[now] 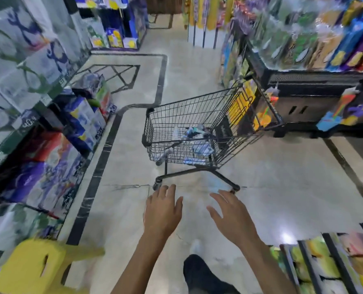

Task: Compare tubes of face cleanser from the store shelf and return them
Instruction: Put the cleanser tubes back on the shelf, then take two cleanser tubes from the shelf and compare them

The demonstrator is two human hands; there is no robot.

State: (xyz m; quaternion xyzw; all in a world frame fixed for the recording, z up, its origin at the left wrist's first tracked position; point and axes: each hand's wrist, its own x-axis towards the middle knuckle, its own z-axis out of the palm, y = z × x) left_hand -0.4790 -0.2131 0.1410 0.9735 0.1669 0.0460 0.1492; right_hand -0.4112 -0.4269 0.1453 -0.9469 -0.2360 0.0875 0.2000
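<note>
Here, both hands empty in a store aisle.
Left hand [162, 211] and right hand [232, 215]: fingers spread, holding nothing, near side of black wire cart [197, 132]. Cleanser tubes cannot be identified; shelves are blurred.

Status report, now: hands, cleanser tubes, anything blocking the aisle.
Left hand and right hand open, empty. No cleanser tube identifiable; image blurred. Shopping cart ahead, untouched, holding items.
</note>
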